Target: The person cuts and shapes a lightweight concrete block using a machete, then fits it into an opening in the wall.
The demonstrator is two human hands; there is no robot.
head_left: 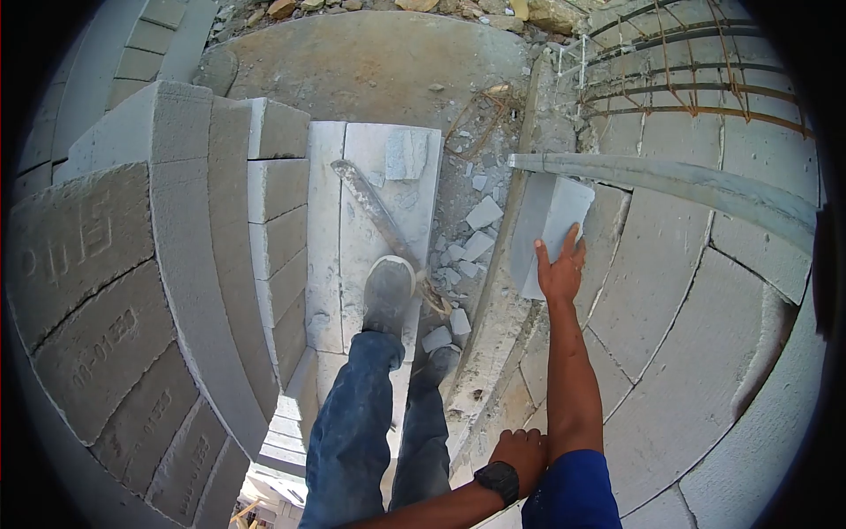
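Observation:
My right hand [561,269] reaches forward with its fingers spread, resting on a pale cut block [551,225] against the wall at right. The block's far right edge is rough and broken. My left hand [520,458], with a black watch on the wrist, lies against my right forearm near the blue sleeve. Its fingers are curled, and what they grip, if anything, is hidden. Near my shoes, a worn handsaw [379,212] lies across white blocks [326,229], its handle end partly behind my foot.
Stacked blocks [181,203] rise at left. Broken block pieces [480,229] litter the ground beside a concrete ledge [493,309]. A long pale bar [670,181] juts across the block wall [661,291]. Rusty rebar [696,88] stands at upper right.

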